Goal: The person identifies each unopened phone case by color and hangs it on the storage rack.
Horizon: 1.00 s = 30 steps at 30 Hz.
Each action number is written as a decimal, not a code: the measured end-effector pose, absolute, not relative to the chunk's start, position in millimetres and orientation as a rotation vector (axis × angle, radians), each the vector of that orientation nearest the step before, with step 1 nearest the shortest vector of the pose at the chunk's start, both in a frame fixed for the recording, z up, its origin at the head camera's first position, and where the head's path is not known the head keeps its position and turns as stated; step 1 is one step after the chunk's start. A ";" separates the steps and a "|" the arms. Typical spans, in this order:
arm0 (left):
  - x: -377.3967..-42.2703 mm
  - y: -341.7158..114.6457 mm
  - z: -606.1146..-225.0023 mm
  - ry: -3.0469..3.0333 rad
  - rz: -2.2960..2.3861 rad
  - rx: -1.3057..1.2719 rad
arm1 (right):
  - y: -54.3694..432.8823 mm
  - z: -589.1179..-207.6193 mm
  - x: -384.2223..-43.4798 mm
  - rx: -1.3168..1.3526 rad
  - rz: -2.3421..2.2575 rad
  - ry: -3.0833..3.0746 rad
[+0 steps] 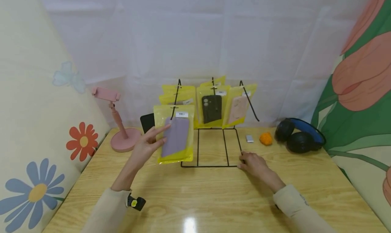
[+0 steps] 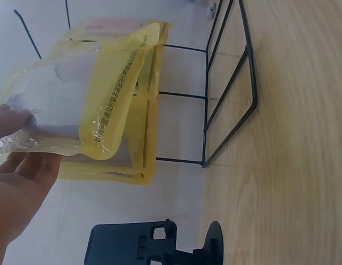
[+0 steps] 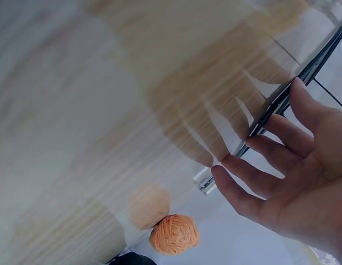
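My left hand (image 1: 143, 150) pinches a clear-and-yellow bag with a purple phone case (image 1: 175, 138) inside, at the end of the left hook. In the left wrist view the thumb lies on one face of the bag (image 2: 60, 105) and the fingers behind it. A black wire display rack (image 1: 210, 166) stands on the table. My right hand (image 1: 255, 165) holds the front right corner of its base; the right wrist view shows thumb and fingertips along the wire (image 3: 276, 105). Bags with a black phone case (image 1: 211, 109) and a pink phone case (image 1: 237, 110) hang on the other hooks.
A pink phone stand (image 1: 126, 139) is at the left, with a black phone-shaped item (image 1: 147, 121) beside it. Right of the rack lie a small white-grey piece (image 1: 249, 138), an orange ball (image 1: 266, 138) and black headphones (image 1: 300, 141). A white cloth (image 1: 183, 36) hangs behind.
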<state>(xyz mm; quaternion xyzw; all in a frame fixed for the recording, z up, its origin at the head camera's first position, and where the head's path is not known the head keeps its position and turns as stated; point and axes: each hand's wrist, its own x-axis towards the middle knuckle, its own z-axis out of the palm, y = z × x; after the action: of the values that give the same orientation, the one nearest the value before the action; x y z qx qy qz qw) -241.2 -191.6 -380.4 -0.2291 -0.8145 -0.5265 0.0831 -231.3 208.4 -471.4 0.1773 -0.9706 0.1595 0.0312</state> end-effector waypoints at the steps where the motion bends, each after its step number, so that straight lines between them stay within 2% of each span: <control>1: -245.3 -192.0 -381.3 -2.424 -1.583 -0.691 | 208.3 -471.9 -231.5 0.551 0.485 -2.988; 6: -263.7 -194.7 -384.3 -2.413 -1.627 -0.690 | 207.7 -473.4 -232.1 0.560 0.484 -2.979; 13: -272.3 -198.6 -384.7 -2.493 -1.708 -0.588 | 205.7 -473.4 -233.8 0.571 0.483 -2.974; 24: -269.5 -195.4 -402.2 -2.251 -1.854 -0.609 | 205.6 -475.1 -237.1 0.570 0.482 -2.993; 30: -256.2 -198.3 -403.2 -2.004 -1.929 -0.630 | 208.4 -472.0 -236.6 0.570 0.477 -2.996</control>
<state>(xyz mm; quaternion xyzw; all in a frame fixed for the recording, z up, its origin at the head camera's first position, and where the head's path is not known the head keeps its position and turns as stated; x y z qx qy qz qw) -256.2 -198.3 -403.2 -0.2187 -0.6952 -0.6693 0.1443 -236.6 208.4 -472.0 0.1845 -0.9703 0.1543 0.0274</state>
